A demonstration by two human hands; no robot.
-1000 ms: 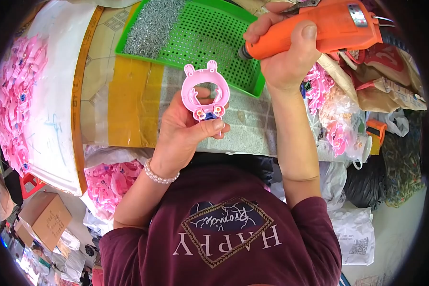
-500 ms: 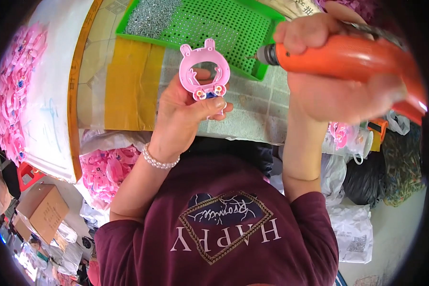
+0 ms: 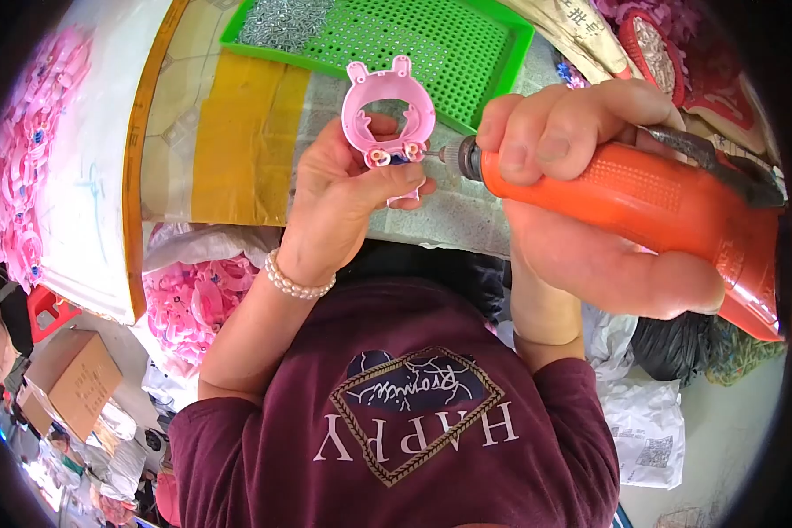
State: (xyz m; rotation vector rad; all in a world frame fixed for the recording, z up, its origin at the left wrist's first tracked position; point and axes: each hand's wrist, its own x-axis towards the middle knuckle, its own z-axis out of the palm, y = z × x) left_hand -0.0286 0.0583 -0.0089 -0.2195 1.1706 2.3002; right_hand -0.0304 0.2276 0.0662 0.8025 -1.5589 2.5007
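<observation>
My left hand (image 3: 348, 180) is closed round the lower end of a pink plastic part (image 3: 354, 121), a hollow ring with two small ears. Two round white-and-red posts and a dark blue piece sit at the ring's base. An orange electric screwdriver (image 3: 607, 180) lies on its side in the grip of my right hand (image 3: 581, 141). Its thin bit points left and meets the right side of the part's base, near a post. Whether a screw is on the tip is too small to tell.
A green perforated tray (image 3: 466, 62) with a heap of silver screws (image 3: 286, 22) stands at the back. Pink parts (image 3: 40, 150) pile on the white surface at left, and more (image 3: 198, 308) fill a bag below. A red container (image 3: 651, 57) is at back right.
The orange screwdriver has come down and left, so its bit now reaches the pink part. My left hand has shifted the part slightly right and up.
</observation>
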